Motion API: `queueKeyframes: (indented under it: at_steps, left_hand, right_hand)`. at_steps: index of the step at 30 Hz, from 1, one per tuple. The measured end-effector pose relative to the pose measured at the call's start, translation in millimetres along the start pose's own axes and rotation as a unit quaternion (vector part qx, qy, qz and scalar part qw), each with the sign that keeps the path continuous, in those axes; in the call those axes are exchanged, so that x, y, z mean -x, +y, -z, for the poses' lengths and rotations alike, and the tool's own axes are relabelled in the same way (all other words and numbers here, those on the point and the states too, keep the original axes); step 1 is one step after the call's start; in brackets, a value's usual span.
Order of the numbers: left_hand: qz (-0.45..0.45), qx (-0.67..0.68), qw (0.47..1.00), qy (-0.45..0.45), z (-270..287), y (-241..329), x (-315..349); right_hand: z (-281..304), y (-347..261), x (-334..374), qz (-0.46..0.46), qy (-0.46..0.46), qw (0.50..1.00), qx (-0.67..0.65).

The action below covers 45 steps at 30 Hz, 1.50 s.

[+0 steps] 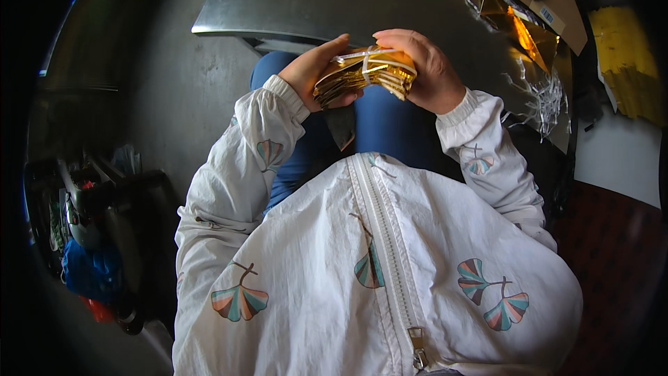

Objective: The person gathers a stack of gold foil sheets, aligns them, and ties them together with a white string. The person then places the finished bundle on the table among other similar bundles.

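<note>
Between my two hands, above my knees and just in front of the table edge, is a thick bundle of gold foil sheets [363,76]. A whitish tie [367,64] crosses over its top. My left hand [316,69] wraps the bundle's left end, thumb on the near upper side and some fingers beneath. At the other end my right hand [428,66] grips with its fingers curled over the far corner. Parts of the fingers under the bundle are hidden.
A dark metal table [334,0] stretches ahead. To its right lie a heap of white strips [546,101], shiny gold foil [522,31] and a cardboard box [567,17]. Yellow sheets [626,56] are farther right. A blue bag [90,264] sits low at left.
</note>
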<state>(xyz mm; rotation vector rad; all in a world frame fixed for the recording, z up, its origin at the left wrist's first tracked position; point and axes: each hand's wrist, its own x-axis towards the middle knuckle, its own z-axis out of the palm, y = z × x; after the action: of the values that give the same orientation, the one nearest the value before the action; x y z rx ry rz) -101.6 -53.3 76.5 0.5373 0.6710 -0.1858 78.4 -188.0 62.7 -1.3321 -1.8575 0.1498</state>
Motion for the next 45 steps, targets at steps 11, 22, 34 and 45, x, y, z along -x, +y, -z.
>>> queueKeyframes:
  at_steps: [11,22,34,45]
  left_hand:
    - [-0.604,-0.25,0.752,0.083,-26.6,57.4,-86.6]
    - [-0.578,-0.202,0.716,0.336,-13.0,43.0,-161.8]
    - [-0.619,-0.21,0.684,0.325,-14.3,36.9,-161.3]
    - [-0.607,-0.216,0.676,0.357,-20.9,43.5,-151.9]
  right_hand:
    - [15.0,100.9,-38.7,-0.247,0.071,0.926,-0.277]
    - [-41.8,105.6,-33.9,-0.331,0.342,0.861,-0.181]
    - [-53.9,109.9,-39.8,-0.323,0.364,0.861,-0.15]
    - [-56.2,104.2,-37.9,-0.317,0.366,0.868,-0.109]
